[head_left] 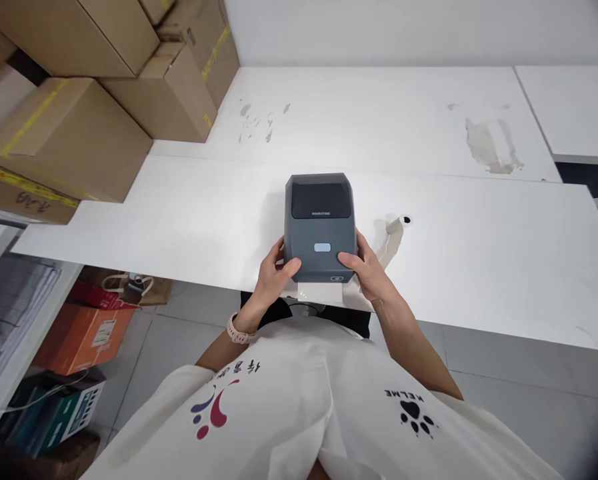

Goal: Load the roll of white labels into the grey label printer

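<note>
A dark grey label printer (319,223) stands on the near edge of a white table (479,267). My left hand (273,275) grips its left front corner, thumb on top. My right hand (366,267) grips its right front corner in the same way. A white strip of label paper (320,292) sticks out of the printer's front slot between my hands. A pale wristband sits on my left wrist.
Cardboard boxes (103,93) are stacked at the left on the table and on a shelf. A beige cable or strap (393,237) runs to a small hole in the table right of the printer. Orange and teal boxes (81,333) stand on the floor below left.
</note>
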Available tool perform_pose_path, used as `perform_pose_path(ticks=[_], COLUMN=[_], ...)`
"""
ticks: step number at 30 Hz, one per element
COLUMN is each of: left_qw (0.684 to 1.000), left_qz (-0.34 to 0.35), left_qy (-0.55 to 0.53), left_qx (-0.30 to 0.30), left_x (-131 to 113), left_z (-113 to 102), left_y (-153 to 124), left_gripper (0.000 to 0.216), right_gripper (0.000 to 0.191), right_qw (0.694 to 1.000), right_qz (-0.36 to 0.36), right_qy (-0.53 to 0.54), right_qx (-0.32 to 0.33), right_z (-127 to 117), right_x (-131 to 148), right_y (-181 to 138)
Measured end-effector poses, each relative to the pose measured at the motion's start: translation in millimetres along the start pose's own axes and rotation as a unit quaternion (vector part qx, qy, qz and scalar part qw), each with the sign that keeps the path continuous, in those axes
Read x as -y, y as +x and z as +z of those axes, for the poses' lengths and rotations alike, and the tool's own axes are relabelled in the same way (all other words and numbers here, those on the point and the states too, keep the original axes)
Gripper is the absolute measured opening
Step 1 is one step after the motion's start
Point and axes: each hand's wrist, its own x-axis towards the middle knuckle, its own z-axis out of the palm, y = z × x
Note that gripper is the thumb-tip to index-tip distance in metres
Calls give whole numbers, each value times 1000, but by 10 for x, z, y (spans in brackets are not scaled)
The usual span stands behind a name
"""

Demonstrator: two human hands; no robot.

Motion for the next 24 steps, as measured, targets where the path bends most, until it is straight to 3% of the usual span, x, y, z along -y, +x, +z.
perform_pose_path(ticks=[6, 10, 11, 14, 16, 20, 24], left_qw=[1000, 980, 981, 995, 988, 980, 989], left_qz=[5, 13, -6, -91, -138, -159, -127], left_qy=[10, 57, 55, -10, -71, -107, -40], left_qx=[1, -192, -187, -42, 28, 45, 65], left_x=[19, 199, 242, 271, 200, 40, 83], left_z=[-2, 110, 143, 239, 287, 307, 209], left_y=[-105, -454, -528, -632, -615, -553, -537], left_gripper=[80, 58, 49, 51, 51, 48, 46], right_gripper=[98, 98, 98, 95, 93, 97, 103], right_qw=[1000, 999, 999, 1000, 999, 999, 998], right_qz=[0, -1, -4, -16, -19, -6, -20], right_qy=[15, 31, 28, 17, 18, 34, -14], right_qx=[-16, -25, -23, -19, -21, -22, -56], right_z=[47, 52, 51, 49, 52, 74, 133], right_x=[-28, -54, -59, -62, -59, -33, 71], right_y=[-9, -9, -6, 1, 1, -9, 3])
